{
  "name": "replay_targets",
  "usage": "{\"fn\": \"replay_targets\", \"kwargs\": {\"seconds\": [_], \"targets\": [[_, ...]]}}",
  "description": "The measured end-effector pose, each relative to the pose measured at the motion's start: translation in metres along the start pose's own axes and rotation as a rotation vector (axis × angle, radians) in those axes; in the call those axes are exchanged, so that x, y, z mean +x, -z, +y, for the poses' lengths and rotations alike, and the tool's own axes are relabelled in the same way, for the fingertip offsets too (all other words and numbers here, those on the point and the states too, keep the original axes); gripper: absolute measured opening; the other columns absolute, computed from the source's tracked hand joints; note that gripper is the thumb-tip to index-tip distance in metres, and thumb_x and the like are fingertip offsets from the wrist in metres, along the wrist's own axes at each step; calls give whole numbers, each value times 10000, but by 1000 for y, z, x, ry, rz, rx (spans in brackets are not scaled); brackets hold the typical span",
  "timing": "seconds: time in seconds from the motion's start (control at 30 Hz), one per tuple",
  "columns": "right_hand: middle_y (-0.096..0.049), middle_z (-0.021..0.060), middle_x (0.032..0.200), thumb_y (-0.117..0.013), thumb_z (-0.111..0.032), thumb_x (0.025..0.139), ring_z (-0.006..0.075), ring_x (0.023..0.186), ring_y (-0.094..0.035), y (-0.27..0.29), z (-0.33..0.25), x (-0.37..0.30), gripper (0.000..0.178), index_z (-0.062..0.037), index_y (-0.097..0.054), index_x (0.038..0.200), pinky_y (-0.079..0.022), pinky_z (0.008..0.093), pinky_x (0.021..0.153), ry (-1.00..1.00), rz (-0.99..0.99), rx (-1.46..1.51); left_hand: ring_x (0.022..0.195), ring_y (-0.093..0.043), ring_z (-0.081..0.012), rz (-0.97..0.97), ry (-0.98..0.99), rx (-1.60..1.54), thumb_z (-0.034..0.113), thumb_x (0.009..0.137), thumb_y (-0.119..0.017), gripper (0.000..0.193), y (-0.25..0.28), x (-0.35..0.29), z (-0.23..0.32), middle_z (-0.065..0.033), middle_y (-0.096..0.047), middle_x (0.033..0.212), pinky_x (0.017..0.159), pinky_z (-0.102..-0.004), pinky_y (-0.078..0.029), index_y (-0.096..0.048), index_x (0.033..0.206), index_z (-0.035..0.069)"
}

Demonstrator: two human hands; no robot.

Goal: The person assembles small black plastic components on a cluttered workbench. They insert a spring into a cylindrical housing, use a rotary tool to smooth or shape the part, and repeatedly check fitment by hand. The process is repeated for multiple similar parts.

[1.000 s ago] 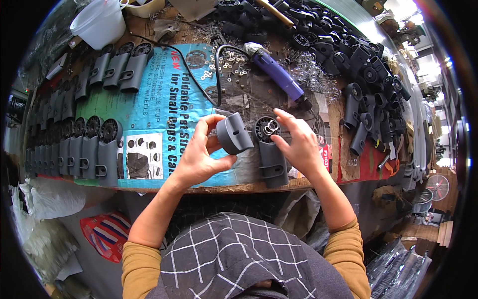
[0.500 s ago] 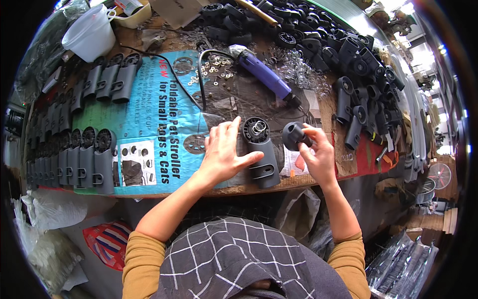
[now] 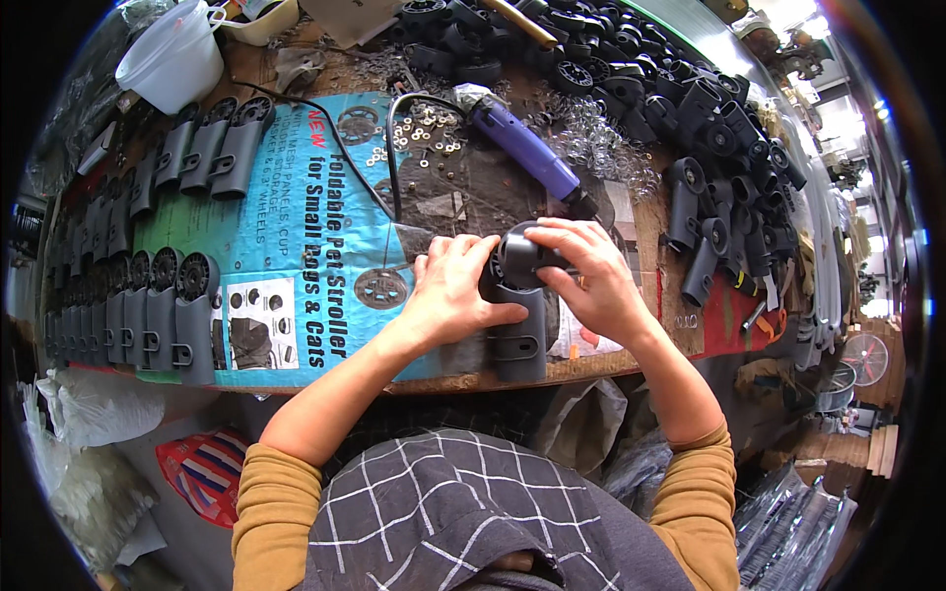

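A dark grey plastic housing (image 3: 518,340) lies on the printed card at the table's front edge, its round end pointing away from me. Along its left side rests my left hand (image 3: 455,295), fingers against the round end and thumb across the body, steadying it. My right hand (image 3: 591,281) grips a round black plastic cap (image 3: 517,254) between thumb and fingers. The cap sits over the round end, slightly tilted, and hides most of it; whether it is seated I cannot tell. Beyond my hands lies a purple electric screwdriver (image 3: 527,153), its tip toward my right hand.
Rows of similar grey housings (image 3: 197,320) stand on the left. Small pale washers (image 3: 424,133) and a heap of metal springs (image 3: 601,138) lie behind. Black plastic parts (image 3: 690,128) pile up at the far right. A white bucket (image 3: 172,59) stands far left.
My right hand has moved left, bringing the cap from beside the housing onto its round end. The coil spring seen there is now covered. My left hand has closed in on the housing.
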State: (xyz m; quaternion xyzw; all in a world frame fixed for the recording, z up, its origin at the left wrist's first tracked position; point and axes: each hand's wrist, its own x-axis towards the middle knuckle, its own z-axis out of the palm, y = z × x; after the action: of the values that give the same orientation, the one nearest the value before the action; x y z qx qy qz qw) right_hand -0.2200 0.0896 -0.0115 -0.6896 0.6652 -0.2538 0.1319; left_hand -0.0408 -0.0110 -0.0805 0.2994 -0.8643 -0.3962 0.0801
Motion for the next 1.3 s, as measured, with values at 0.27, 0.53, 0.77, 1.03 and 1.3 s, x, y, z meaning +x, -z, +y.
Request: {"fn": "replay_targets", "kwargs": {"seconds": [0.27, 0.53, 0.77, 1.03, 1.3], "targets": [[-623, 136, 1222, -704, -31, 778, 322, 1142, -571, -12, 18, -3, 423, -73, -629, 1192, -451, 405, 991, -95, -175, 80, 1131, -513, -328, -43, -61, -62, 423, 837, -688, 583, 8, 10, -8, -163, -604, 1153, 1002, -444, -385, -596, 1257, 30], [-577, 154, 1314, -674, -24, 851, 257, 1210, -567, -44, 27, -23, 427, -71, -568, 1262, -446, 366, 1014, -251, -32, 407, 1030, -589, -354, -265, -32, 73, 334, 787, -738, 542, 21, 30, 9, -192, -620, 1034, 920, -434, -464, -609, 1211, 22], [-601, 148, 1201, -668, -47, 877, 245, 1148, -582, -59, 37, -42, 435, -52, -498, 1277, -478, 354, 949, -253, 138, 561, 912, -619, -221, -372, 595, -531, 550, 799, -705, 642, 16, 61, 40, -156, -671, 1010, 749, -366, -502, -674, 1019, -52], [-616, 58, 1203, -757, 14, 767, 161, 1105, -602, -39, -19, -63, 620, -55, -503, 1328, -468, 344, 995, -615, 74, 1510, 1019, -551, -137, -275, 117, -900, 307, 835, -747, 488, 33, -5, 54, -62, -609, 1090, 895, -316, -442, -571, 1187, 18], [-637, 109, 895, -747, -91, 697, 237, 862, -639, -27, -68, -47, 396, -23, -582, 1051, -502, 363, 745, -331, 8, 539, 822, -595, -332, 184, -469, -66, 493, 669, -815, 592, 62, -41, 38, -137, -592, 861, 737, -405, -493, -593, 925, 8]]}}
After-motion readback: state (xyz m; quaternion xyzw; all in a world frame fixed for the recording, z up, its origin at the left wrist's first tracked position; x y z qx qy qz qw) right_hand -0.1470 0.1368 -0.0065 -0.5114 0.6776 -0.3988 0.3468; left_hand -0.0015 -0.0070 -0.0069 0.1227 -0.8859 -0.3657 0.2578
